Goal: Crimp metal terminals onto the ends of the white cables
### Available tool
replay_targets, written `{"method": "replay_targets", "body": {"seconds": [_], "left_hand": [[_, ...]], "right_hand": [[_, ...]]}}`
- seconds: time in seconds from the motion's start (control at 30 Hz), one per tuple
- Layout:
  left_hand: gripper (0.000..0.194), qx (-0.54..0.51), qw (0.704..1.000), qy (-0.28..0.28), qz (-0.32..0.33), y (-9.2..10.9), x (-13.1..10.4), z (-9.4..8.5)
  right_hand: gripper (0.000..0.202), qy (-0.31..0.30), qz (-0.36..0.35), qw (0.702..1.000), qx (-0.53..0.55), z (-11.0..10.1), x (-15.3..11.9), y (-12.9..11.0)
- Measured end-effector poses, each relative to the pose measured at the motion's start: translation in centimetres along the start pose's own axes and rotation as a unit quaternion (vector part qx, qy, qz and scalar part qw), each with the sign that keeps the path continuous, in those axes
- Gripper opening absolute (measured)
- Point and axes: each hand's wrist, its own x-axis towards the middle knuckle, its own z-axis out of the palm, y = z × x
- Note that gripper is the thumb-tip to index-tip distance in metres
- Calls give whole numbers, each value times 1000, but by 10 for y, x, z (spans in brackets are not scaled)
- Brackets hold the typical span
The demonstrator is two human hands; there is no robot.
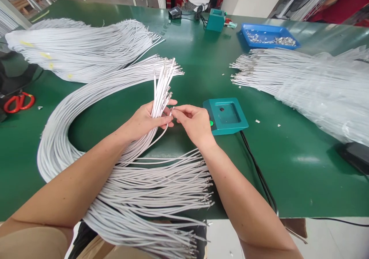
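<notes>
My left hand (145, 121) grips a bunch of thin white wires (161, 88) that stand up and fan out, each tipped with a small metal terminal. My right hand (193, 122) touches the left at the fingertips and pinches the end of a single white wire (170, 115) pulled from that bunch. Just right of my right hand sits a small teal box (226, 115) with a square recess, a dark hole and a green button. A long looped bundle of the same white wires (95, 97) curves from the left to under my forearms.
More white wire bundles lie at the far left (75, 45) and at the right (311, 82). A blue tray (269, 35) of metal terminals and a second teal box (215, 20) stand at the back. Red scissors (19, 101) lie at the left edge. A black cable (259, 174) runs from the near box.
</notes>
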Motion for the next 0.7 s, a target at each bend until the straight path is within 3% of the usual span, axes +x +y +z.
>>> {"method": "replay_targets", "body": {"seconds": [0.1,0.17,0.23,0.27,0.33,0.4,0.53,0.7], "left_hand": [[46,-10,1000,-6,-13,1,0,1],[44,-15,999,-5,-32,1,2,2],[44,-20,998,3,-58,0,4,2],[45,-22,997,10,-70,-1,5,2],[47,-25,996,27,-85,-3,8,1],[48,-20,995,42,-86,-6,11,0],[47,9,996,51,-73,-11,14,2],[47,43,996,66,-49,-13,14,6]], "right_hand": [[15,30,-92,978,-184,3,-2,5],[22,22,-189,919,-344,1,-3,7],[28,-12,-270,840,-470,-4,-2,7],[27,-28,-292,808,-511,-8,-1,6],[21,-26,-295,773,-561,-18,2,3],[17,-16,-264,762,-592,-27,6,2],[17,-67,-202,758,-616,-36,10,3],[12,-83,-188,784,-586,-37,11,5]]}}
